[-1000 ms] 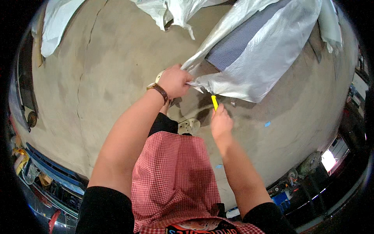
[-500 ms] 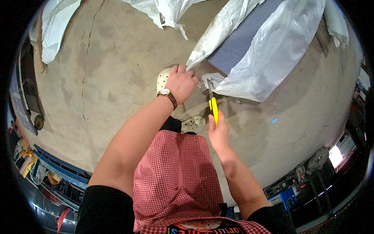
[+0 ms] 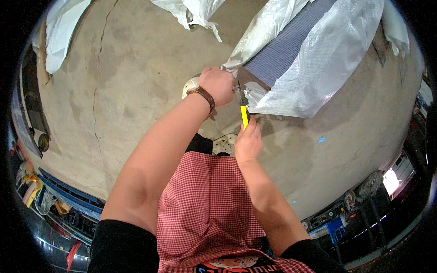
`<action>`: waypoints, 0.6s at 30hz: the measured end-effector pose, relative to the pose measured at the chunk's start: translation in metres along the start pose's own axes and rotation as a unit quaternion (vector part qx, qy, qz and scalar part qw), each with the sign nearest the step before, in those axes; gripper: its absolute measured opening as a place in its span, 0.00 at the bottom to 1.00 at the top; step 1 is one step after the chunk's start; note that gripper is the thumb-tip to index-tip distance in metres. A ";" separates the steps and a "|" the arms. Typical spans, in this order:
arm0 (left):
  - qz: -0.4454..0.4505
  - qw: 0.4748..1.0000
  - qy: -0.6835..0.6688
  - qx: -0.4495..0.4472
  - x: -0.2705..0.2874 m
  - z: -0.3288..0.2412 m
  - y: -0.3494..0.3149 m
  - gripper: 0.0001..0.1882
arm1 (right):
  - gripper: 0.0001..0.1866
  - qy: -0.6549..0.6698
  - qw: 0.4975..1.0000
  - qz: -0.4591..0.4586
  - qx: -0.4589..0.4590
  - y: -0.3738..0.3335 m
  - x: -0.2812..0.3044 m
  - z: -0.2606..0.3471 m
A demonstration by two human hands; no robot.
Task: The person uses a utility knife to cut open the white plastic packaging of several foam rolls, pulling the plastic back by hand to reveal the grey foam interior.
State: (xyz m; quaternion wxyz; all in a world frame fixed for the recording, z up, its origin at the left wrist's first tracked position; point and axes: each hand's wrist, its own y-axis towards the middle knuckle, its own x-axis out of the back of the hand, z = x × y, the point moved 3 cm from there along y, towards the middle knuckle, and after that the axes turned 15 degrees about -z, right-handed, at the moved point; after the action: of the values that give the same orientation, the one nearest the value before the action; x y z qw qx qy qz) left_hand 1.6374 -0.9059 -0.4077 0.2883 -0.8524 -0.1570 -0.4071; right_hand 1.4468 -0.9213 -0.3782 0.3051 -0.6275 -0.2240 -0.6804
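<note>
The left hand (image 3: 217, 86) appeared clenched on the narrow end of the white sheeting (image 3: 323, 63); the right hand (image 3: 249, 141), below it and slightly to the right, grasped a yellow-handled cutter (image 3: 245, 117), blade pointing up beside the left fingers. Beyond both hands and to their right, the sheeting lay parted over a blue-grey ribbed panel (image 3: 282, 57), so the uncovering seemed well under way; yet sheeting flanked the panel on both sides, not yet removed
</note>
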 end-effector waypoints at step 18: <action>0.063 0.991 -0.114 0.019 -0.007 0.016 0.009 0.12 | 0.16 -0.094 0.980 0.120 -0.124 -0.022 -0.026 -0.063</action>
State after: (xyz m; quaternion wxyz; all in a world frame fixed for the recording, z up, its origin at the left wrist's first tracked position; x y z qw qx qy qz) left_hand 1.6472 -0.9032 -0.4250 0.3099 -0.8959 -0.1424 -0.2849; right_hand 1.3868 -0.9458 -0.4098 0.2818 -0.7443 -0.0884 -0.5990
